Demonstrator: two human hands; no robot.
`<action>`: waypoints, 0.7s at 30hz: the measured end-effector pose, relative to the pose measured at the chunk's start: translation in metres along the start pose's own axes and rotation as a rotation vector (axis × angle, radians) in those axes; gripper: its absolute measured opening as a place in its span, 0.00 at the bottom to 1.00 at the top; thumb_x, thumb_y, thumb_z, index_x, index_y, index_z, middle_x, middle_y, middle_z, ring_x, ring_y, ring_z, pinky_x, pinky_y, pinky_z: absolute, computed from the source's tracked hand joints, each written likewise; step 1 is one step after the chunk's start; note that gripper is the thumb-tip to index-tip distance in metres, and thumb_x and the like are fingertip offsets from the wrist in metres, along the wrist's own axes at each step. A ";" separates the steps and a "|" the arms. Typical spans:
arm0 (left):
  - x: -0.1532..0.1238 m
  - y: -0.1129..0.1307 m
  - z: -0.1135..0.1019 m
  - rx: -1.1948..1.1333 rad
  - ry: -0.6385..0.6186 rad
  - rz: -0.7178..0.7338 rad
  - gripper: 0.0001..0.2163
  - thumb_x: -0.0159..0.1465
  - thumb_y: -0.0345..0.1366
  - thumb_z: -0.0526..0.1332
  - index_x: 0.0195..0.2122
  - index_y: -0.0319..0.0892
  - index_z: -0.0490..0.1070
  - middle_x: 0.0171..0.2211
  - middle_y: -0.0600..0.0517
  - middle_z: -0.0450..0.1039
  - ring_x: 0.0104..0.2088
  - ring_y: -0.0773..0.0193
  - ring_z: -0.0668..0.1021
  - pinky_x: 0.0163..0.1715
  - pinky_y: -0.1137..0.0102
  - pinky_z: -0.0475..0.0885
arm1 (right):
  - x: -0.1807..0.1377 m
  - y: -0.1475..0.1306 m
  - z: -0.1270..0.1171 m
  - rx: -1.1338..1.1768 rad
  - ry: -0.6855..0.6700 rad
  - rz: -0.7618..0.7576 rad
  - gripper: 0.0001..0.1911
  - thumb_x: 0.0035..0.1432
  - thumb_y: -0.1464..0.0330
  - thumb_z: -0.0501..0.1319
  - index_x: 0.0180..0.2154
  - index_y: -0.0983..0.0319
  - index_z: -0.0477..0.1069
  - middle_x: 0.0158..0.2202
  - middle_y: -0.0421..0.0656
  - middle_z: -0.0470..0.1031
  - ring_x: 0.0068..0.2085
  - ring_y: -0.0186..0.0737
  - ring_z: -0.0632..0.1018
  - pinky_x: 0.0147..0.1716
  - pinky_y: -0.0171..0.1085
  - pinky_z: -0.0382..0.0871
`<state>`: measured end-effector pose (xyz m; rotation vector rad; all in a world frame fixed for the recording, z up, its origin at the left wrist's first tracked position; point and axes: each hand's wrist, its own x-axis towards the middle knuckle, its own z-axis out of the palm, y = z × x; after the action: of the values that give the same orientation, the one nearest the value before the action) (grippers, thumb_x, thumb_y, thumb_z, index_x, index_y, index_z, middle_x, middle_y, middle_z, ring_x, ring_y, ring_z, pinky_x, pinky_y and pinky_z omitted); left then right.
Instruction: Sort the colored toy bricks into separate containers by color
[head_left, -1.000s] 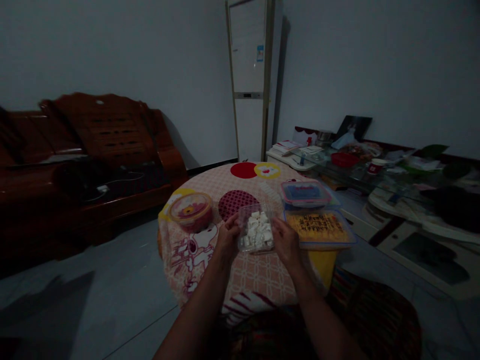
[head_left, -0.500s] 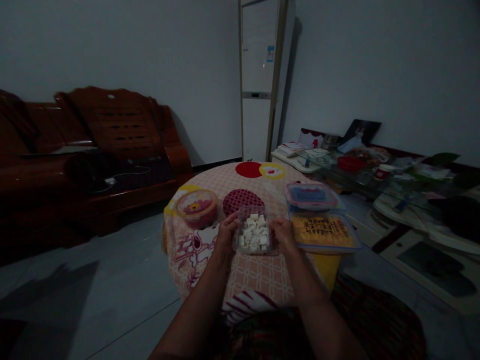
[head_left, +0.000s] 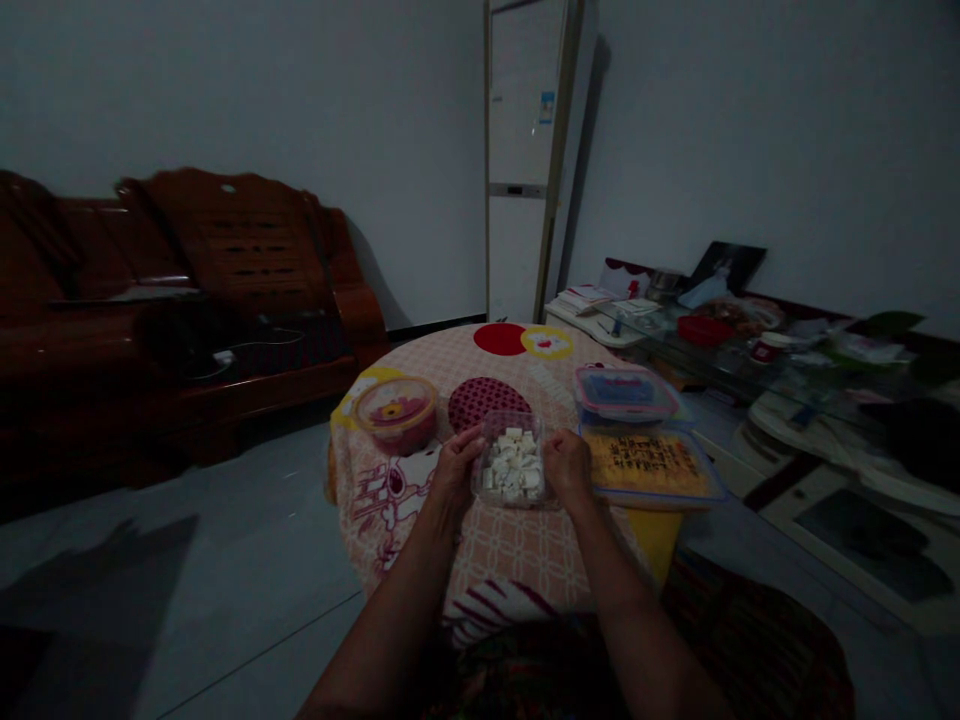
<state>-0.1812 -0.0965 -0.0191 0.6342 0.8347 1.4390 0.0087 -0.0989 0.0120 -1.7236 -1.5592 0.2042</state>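
Since the box point(head_left: 517, 503) is over the counter point(head_left: 517, 550) smack between left hand point(head_left: 454, 463) and right hand point(head_left: 568, 466), neither's really nearer: left's fingers are closed on its left rim, right's are curled at its right side, can't tell if gripping. Long axis? Probably front to back.

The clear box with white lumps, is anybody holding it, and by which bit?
Yes: the left hand holds the clear box by its left side, the right hand by its right; the exact spots are too dark to tell.
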 end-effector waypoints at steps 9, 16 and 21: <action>-0.014 0.019 -0.012 0.111 -0.021 -0.072 0.19 0.37 0.32 0.76 0.31 0.37 0.76 0.21 0.54 0.75 0.18 0.71 0.73 0.20 0.76 0.67 | 0.000 0.005 0.002 0.036 -0.010 -0.002 0.10 0.54 0.71 0.57 0.25 0.63 0.75 0.27 0.47 0.79 0.28 0.39 0.75 0.29 0.34 0.60; -0.018 0.034 -0.005 0.498 0.020 0.131 0.11 0.42 0.35 0.72 0.24 0.40 0.71 0.14 0.58 0.68 0.14 0.70 0.68 0.17 0.75 0.62 | -0.005 0.001 0.000 -0.105 0.002 -0.073 0.08 0.57 0.71 0.57 0.28 0.62 0.74 0.28 0.47 0.79 0.29 0.38 0.75 0.29 0.34 0.60; -0.026 0.042 0.004 0.839 0.102 0.364 0.05 0.45 0.32 0.68 0.21 0.42 0.72 0.16 0.55 0.70 0.18 0.67 0.70 0.20 0.75 0.58 | -0.005 0.000 -0.002 0.008 0.001 -0.064 0.08 0.54 0.69 0.58 0.24 0.60 0.70 0.24 0.44 0.76 0.27 0.36 0.73 0.27 0.33 0.59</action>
<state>-0.2015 -0.1190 0.0198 1.4066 1.4775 1.4158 0.0091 -0.1042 0.0118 -1.6641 -1.6081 0.1768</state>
